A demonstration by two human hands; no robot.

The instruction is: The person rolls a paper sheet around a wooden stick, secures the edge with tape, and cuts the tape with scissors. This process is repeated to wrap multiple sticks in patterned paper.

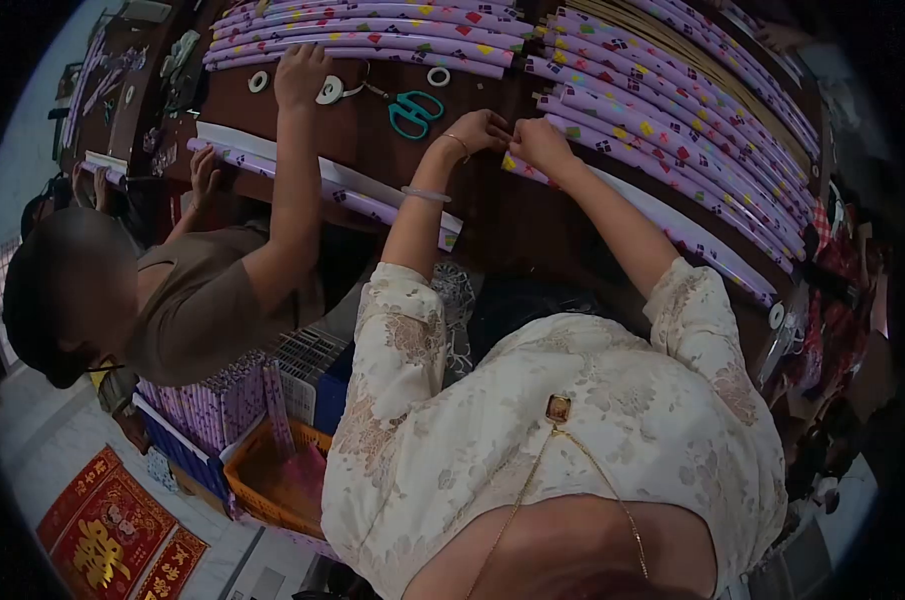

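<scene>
Head view: looks down on a dark brown tabletop laden with lilac printed paper rolls. Shows the left hand and the right hand just beside each other at the left end of the front paper roll, fingers bent and fingertips bunched close. Cannot tell a firm grip from a light touch in either hand, nor make out anything small between the fingertips. Has the front paper roll lying slantwise along the near edge of the table, from under the hands out to the lower right, with a white strip of paper along its far side. Shows a thin gold bracelet on the left wrist and a pale bangle farther up the same forearm.

Beyond the right hand, shows a broad row of paper rolls side by side; beyond the left hand, teal-handled scissors, three white tape rolls and another row of paper rolls.

To the left, shows a co-worker in a brown T-shirt, one hand raised near the tape, the other near the end of a partly rolled sheet. Below, shows upright paper rolls beside an orange basket.
</scene>
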